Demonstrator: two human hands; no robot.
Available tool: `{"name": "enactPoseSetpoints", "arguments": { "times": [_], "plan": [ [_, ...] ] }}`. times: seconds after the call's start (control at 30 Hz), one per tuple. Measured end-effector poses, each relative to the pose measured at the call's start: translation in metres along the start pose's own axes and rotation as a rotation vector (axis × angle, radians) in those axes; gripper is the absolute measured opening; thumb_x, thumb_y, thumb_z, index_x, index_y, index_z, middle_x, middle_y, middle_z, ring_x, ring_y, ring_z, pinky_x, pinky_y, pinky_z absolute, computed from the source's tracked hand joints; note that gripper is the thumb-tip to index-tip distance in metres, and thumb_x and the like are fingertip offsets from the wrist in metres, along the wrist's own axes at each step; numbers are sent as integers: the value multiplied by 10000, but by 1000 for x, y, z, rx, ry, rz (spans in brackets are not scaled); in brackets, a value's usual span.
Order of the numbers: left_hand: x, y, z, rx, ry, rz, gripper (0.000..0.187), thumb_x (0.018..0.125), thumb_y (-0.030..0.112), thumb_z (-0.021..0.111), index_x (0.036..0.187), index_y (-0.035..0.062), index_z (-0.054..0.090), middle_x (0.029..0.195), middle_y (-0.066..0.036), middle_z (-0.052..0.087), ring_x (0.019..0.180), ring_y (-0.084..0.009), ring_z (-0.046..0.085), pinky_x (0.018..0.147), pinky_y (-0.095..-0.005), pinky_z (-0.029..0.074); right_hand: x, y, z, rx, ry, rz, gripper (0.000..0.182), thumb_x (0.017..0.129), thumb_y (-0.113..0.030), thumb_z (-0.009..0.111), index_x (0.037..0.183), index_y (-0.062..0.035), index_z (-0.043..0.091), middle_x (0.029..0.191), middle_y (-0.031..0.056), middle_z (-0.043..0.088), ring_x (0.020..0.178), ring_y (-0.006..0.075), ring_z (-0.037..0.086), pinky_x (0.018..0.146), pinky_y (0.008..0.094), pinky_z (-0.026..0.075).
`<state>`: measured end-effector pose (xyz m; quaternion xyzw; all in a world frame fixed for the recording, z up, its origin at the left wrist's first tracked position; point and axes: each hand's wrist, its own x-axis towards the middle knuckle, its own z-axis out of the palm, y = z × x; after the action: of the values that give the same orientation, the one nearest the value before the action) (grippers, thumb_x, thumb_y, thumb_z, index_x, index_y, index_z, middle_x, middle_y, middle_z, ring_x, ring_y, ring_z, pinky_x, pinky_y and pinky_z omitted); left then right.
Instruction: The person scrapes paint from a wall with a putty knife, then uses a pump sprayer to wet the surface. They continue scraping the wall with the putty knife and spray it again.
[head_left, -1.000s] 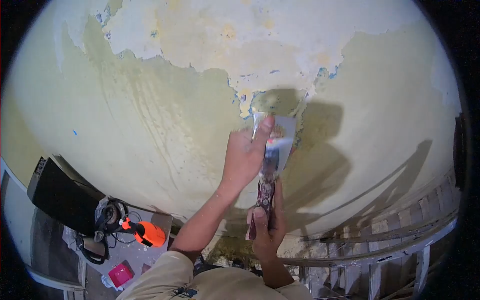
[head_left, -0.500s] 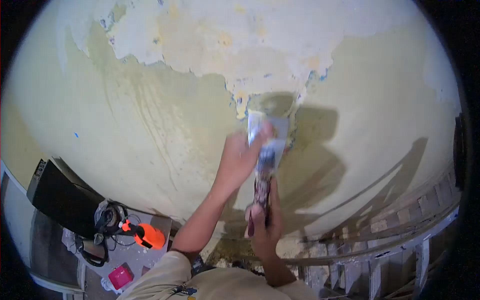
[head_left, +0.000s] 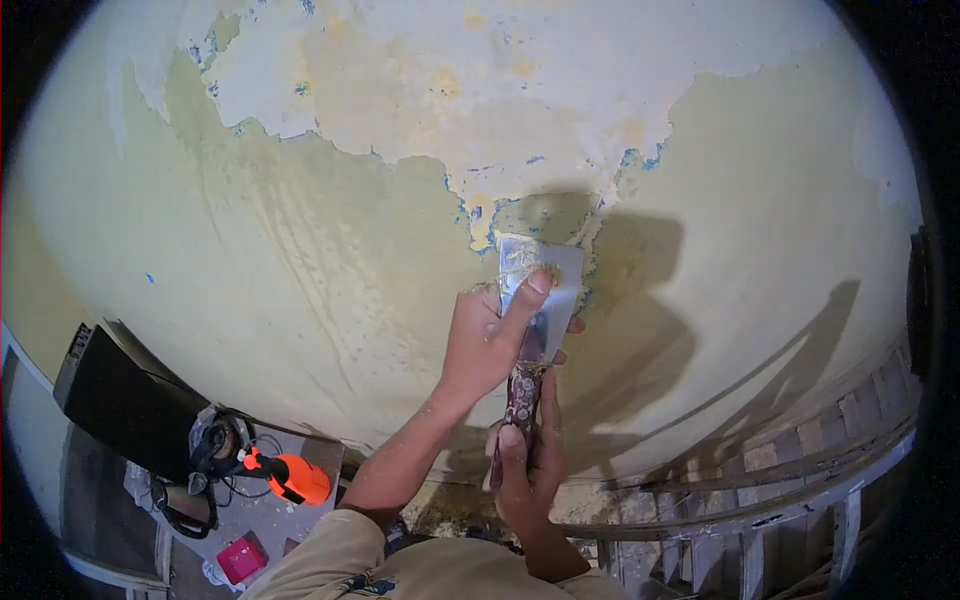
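Observation:
Both hands are on a wide-bladed paint scraper (head_left: pixel 562 292), held blade up in front of the wall. My right hand (head_left: pixel 525 480) is closed around its dark patterned handle, thumb along the front. My left hand (head_left: pixel 483 345) pinches the metal blade, with the thumb on its face and fingertips showing past the far edge. Yellowish scrapings cling to the blade and the thumb. Behind the tool, the yellow-green painted wall (head_left: pixel 400 220) has a large bare whitish patch (head_left: pixel 400 90) with ragged, blue-flecked edges.
At the lower left are an orange spray bottle (head_left: pixel 305 480), a pink box-like object (head_left: pixel 241 560), a coiled cable (head_left: pixel 220 440) and a dark panel (head_left: pixel 125 400). A slatted wooden structure (head_left: pixel 750 520) stands at the lower right. Shadows fall across the wall.
The left thumb, blurred before, is sharp now and slightly lower on the blade. The scraper sits a little lower in view, still in both hands.

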<state>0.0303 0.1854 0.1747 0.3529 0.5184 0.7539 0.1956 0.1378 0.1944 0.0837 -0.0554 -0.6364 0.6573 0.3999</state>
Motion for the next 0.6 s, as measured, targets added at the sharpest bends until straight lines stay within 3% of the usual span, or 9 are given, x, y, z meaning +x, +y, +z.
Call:
{"name": "enactPoseSetpoints", "arguments": {
  "times": [0.07,0.23,0.3,0.4,0.53,0.6],
  "plan": [
    [2,-2,-2,27,-15,26,459,840,390,513,953,-53,548,777,-129,605,673,-205,637,473,-281,518,2,-6,1,23,-5,-30,617,877,-250,447,1340,20,140,609,41,483,416,42,371,372,172,311],
    [3,6,2,29,42,37,451,840,389,513,970,-42,548,796,-132,602,658,-202,634,475,-288,514,14,-9,-3,-51,-10,-103,614,875,-244,447,1340,19,145,610,42,480,415,43,369,376,173,312],
    [-2,-7,-3,24,17,-15,442,835,393,519,970,-27,552,785,-122,600,660,-197,630,480,-286,512,-3,-5,-9,-1,-50,58,575,879,-224,432,1325,46,188,978,94,484,703,105,441,597,246,393],
    [-1,-8,2,18,77,44,480,861,414,467,910,-52,575,670,-133,627,515,-130,592,451,-234,469,4,-5,-9,37,-76,98,567,876,-212,434,1331,27,192,1060,117,478,759,106,455,643,243,401],
    [6,6,5,10,82,42,483,858,434,463,866,-34,581,657,-114,622,503,-126,584,447,-230,462,11,-16,-10,-15,-66,67,577,869,-214,449,1335,10,193,1010,107,512,721,101,460,639,241,409],
    [0,-7,-7,23,19,45,476,867,418,455,884,-40,581,687,-116,628,562,-119,593,505,-231,472,3,-4,-17,30,-86,182,585,860,-221,478,1338,-17,210,931,91,553,691,102,485,630,230,419]
  ]
}}
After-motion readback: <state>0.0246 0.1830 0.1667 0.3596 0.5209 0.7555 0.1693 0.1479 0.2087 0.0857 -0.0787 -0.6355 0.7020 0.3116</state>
